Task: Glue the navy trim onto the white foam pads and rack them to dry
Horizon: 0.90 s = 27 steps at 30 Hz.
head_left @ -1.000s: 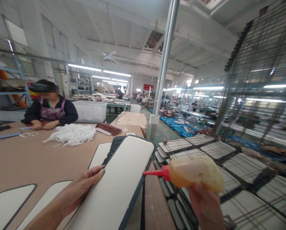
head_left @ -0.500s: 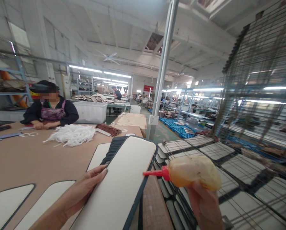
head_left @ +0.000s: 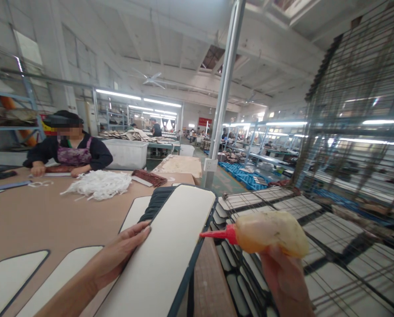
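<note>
My left hand (head_left: 126,246) is closed on the left edge of a cream panel with a dark border (head_left: 165,246), thumb on its face. The panel is tilted over the table's edge. In my right hand (head_left: 283,275) is a translucent squeeze bottle (head_left: 271,233) with yellowish liquid, lying sideways. Its red nozzle points left, and the tip is at the panel's right edge, where a thin yellowish line shows. Whether the tip touches cannot be told. Behind the panel sits a stack of dark-edged pieces (head_left: 157,202). More cream panels (head_left: 71,273) lie at the left.
On the brown table (head_left: 68,220) is a heap of white strips (head_left: 99,185), with a reddish-brown bundle (head_left: 150,177) beside it. A co-worker (head_left: 71,149) sits across the table. Wire racks (head_left: 309,229) holding cream panels stand at the right, near a metal post (head_left: 221,101).
The bottle and my right hand have shifted slightly right, the nozzle tip a little higher along the panel's edge. The co-worker's hands have moved farther apart.
</note>
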Each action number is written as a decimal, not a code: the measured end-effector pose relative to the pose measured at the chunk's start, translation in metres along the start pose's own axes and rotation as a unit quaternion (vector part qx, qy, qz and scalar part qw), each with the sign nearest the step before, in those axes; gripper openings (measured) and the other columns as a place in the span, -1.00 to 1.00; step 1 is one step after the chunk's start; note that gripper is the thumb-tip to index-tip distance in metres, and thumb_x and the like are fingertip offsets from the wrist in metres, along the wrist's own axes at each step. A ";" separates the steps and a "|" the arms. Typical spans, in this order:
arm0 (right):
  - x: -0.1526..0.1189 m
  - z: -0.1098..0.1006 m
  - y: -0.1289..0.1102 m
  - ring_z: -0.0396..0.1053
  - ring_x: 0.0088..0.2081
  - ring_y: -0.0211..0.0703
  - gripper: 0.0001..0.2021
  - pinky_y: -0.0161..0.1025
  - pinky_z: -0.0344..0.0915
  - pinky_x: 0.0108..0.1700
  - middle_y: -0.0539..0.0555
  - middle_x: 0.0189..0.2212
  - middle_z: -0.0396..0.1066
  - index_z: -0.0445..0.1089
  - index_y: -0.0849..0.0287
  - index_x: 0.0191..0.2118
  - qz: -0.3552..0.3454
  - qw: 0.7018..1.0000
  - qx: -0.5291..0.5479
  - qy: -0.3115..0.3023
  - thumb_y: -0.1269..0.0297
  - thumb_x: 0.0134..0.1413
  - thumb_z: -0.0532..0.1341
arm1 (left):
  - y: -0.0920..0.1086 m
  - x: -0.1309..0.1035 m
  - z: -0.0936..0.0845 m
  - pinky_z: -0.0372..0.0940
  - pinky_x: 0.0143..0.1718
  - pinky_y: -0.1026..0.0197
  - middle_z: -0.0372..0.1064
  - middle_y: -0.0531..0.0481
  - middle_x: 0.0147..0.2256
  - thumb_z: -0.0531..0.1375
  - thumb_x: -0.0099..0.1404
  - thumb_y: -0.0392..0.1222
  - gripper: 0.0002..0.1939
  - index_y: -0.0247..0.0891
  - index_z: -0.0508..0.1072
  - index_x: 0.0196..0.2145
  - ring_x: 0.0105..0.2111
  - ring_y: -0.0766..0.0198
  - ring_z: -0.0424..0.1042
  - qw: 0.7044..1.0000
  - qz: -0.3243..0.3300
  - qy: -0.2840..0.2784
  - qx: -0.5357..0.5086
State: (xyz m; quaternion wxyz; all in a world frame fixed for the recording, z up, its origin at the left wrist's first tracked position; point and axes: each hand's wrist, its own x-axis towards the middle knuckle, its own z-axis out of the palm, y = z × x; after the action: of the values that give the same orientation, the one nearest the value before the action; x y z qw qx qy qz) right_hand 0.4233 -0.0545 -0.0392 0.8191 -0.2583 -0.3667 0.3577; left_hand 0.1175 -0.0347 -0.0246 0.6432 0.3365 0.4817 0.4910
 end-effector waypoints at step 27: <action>-0.029 -0.009 -0.009 0.49 -0.20 0.04 -0.57 -0.14 0.44 -0.17 0.11 -0.27 0.55 0.52 0.05 -0.16 0.115 0.993 -0.001 0.015 0.27 -0.31 0.45 | 0.035 0.032 0.028 0.34 -0.60 0.35 0.52 0.01 -0.51 0.26 0.17 -0.31 -0.87 -0.28 0.45 -0.27 -0.59 0.31 0.46 0.997 0.067 -0.030 0.025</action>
State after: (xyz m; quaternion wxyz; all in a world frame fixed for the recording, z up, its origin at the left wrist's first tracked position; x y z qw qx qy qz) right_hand 0.4200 -0.0835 -0.0506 0.7773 -0.3052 -0.3229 0.4453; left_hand 0.1350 0.0073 0.0065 0.6145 0.3984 0.4503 0.5108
